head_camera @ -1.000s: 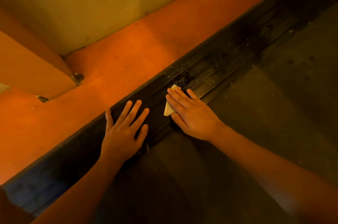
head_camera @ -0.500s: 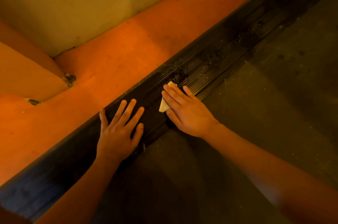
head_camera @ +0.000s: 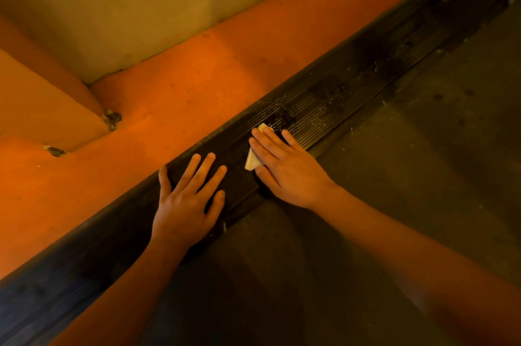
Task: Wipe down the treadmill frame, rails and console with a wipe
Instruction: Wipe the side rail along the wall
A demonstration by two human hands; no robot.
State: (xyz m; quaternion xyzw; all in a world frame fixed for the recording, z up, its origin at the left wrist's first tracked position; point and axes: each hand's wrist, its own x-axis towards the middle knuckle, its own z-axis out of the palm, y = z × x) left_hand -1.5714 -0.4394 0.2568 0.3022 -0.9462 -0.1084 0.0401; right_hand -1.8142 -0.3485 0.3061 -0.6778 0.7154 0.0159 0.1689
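The right hand (head_camera: 284, 173) is inching farther along the rail (head_camera: 352, 86) while the nearer left hand (head_camera: 186, 204) is bracing flat, fingers spread, and straight right fingers are pressing the folded wipe (head_camera: 252, 160) mid-stroke, likely needing firm pressure through the speckled grit (head_camera: 282, 118) just beyond.

Right hand (head_camera: 284, 169) presses wipe (head_camera: 253, 158) slightly farther up the side rail (head_camera: 366, 74) — wipe's upper tip now at the edge of the speckled dark patch (head_camera: 282, 117), earlier just short of it.
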